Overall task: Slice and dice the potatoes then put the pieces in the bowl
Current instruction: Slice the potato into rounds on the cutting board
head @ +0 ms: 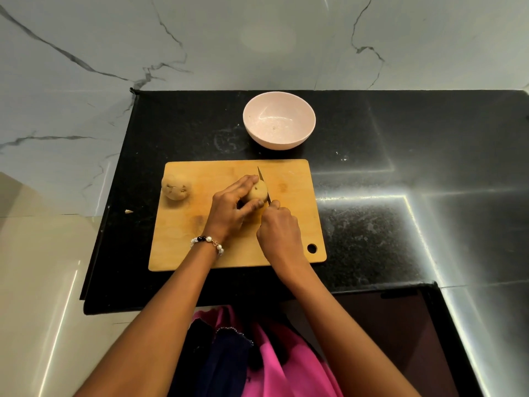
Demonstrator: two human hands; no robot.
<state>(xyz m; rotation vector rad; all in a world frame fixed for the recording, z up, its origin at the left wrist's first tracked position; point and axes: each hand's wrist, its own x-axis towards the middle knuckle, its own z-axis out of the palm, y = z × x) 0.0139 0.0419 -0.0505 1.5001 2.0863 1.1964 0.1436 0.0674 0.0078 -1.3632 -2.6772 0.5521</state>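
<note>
Potato (256,192) on cutting board (200,242), mid-board — left hand (233,207) curls over it, fingers gripping. Knife (262,183) blade against potato's right side; right hand (279,233) closed round handle. Second potato (175,187) whole at board's left edge. Pink bowl (279,123) beyond board — on black counter (372,181).

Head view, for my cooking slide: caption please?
Left hand steadies potato while right hand slices with knife on cutting board.

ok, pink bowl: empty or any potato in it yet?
Empty. The round pink bowl shows only bare inner surface, no potato pieces.
</note>
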